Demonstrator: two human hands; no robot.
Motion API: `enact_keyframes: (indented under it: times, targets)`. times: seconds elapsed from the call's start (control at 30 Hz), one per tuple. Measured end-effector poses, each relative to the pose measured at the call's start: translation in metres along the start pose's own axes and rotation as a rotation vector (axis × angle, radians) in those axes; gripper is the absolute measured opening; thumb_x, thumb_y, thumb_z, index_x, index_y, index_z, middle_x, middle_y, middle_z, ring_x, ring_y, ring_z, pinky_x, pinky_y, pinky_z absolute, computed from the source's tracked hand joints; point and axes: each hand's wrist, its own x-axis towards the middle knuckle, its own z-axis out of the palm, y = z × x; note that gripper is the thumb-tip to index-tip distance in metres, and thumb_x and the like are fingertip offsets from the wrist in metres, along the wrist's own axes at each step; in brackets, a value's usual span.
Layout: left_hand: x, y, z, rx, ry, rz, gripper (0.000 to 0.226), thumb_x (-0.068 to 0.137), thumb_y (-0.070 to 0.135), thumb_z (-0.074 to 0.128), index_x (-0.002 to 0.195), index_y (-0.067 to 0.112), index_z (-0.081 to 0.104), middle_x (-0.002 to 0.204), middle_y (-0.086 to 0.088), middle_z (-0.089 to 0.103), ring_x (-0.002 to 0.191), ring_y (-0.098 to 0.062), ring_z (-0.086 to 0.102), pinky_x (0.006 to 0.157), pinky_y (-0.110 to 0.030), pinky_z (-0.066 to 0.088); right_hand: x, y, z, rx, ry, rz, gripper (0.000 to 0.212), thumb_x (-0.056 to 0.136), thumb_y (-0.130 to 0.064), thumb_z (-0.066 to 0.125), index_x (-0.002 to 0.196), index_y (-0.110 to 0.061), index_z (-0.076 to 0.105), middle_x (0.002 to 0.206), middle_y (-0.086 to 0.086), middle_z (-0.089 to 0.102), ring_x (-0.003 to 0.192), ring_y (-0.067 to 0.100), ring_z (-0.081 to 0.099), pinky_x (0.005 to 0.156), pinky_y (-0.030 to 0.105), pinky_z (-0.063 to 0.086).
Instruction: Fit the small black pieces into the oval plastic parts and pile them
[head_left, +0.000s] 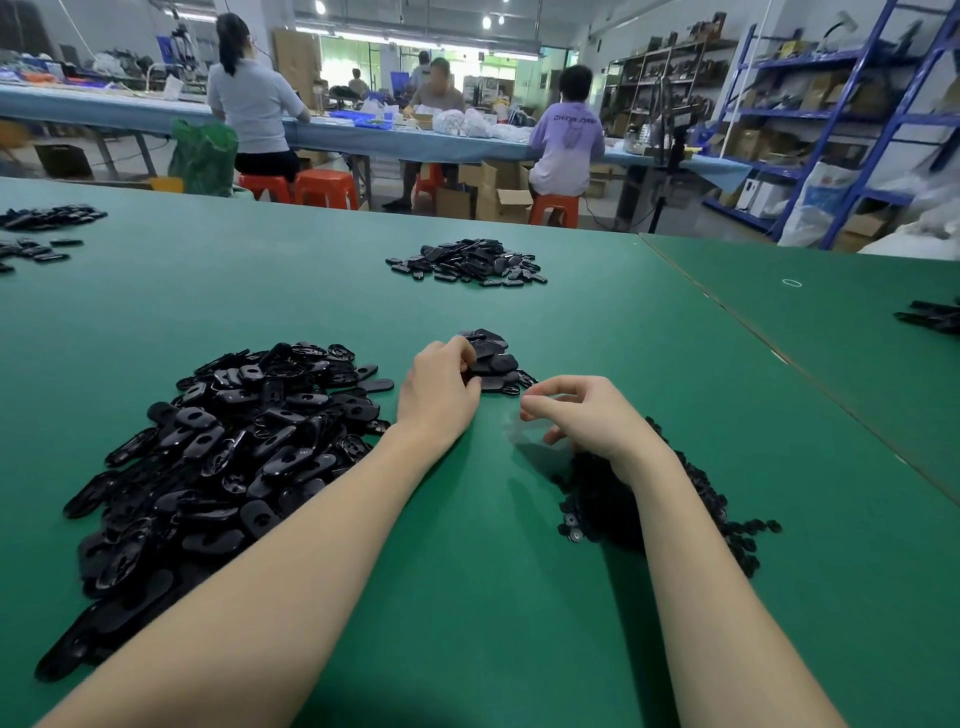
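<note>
The flat green table (467, 597) is carrying a large heap of black oval plastic parts (223, 457), a smaller pile of small black pieces (597, 499), and a far black pile (467, 262).

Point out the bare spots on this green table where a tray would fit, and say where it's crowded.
Bare mat lies between the far pile and the small stack at the left hand, and to the right, between the small black pieces and the table seam. It is crowded at near left, under the big heap of oval parts, and around both hands.

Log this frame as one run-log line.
left hand: on small pile, grip unclear | right hand: curled, above small pieces | oval parts: heap at left | table: green
</note>
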Motion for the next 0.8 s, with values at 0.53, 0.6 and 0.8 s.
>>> enact_keyframes:
  times: [0.53,0.6,0.8]
  targets:
    - [-0.043,-0.014,-0.078,0.107,-0.074,0.123,0.008,0.089,0.027,0.064,0.096,0.029,0.065,0.096,0.009,0.06,0.095,-0.017,0.057,0.089,-0.036,0.05,0.005,-0.013,0.058,-0.417,-0.094,-0.186,0.007,0.087,-0.033,0.07,0.087,-0.031,0.076,0.084,-0.012,0.073,0.082,0.008,0.066,0.081,0.027,0.053]
    - [-0.041,-0.023,-0.091,0.141,-0.087,0.106,0.012,0.088,0.019,0.062,0.094,0.028,0.068,0.093,0.008,0.06,0.095,-0.018,0.058,0.09,-0.035,0.049,0.005,-0.014,0.063,-0.494,-0.095,-0.198,0.007,0.087,-0.036,0.07,0.087,-0.032,0.076,0.086,-0.015,0.071,0.09,0.009,0.067,0.086,0.029,0.053]
    - [-0.04,-0.043,-0.109,0.281,-0.236,-0.018,0.033,0.086,0.008,0.056,0.108,0.028,0.07,0.108,0.006,0.064,0.108,-0.018,0.059,0.096,-0.035,0.05,0.005,-0.013,0.061,-0.519,-0.117,-0.195,0.006,0.087,-0.039,0.071,0.084,-0.035,0.073,0.092,-0.016,0.071,0.095,0.007,0.065,0.088,0.03,0.053]
